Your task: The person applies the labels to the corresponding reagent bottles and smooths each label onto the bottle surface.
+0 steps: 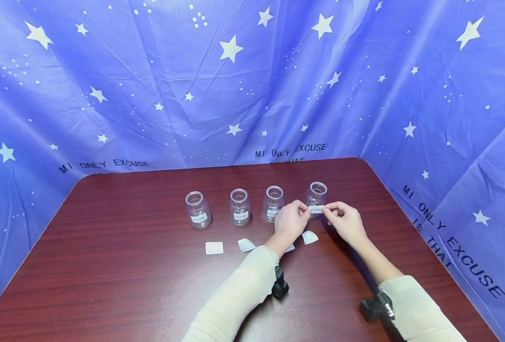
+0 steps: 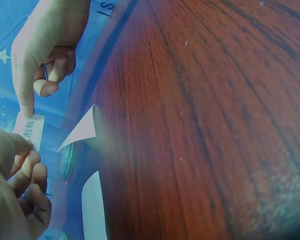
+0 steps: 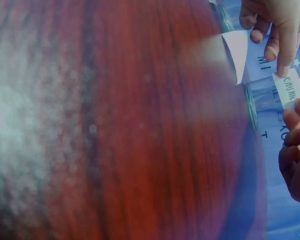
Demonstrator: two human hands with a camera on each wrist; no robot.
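Observation:
A small white label (image 1: 315, 209) with black printed characters lies across the front of the rightmost clear glass jar (image 1: 318, 188), which stands upright. My left hand (image 1: 290, 219) pinches the label's left end with thumb and forefinger. At its right end, the fingertips of my right hand (image 1: 347, 222) pinch the label too. Both wrist views show the label (image 2: 34, 131) stretched between the two hands; in the right wrist view the label (image 3: 288, 91) is in front of the jar (image 3: 264, 96). Whether it sticks to the glass I cannot tell.
Left of this jar, three more glass jars stand in a row: one (image 1: 198, 205), another (image 1: 239, 204) and a third (image 1: 274, 194), each labelled. Several white paper pieces (image 1: 214, 248) lie in front, some curled. A blue star-printed curtain (image 1: 231, 95) surrounds the dark red wooden table (image 1: 120, 266).

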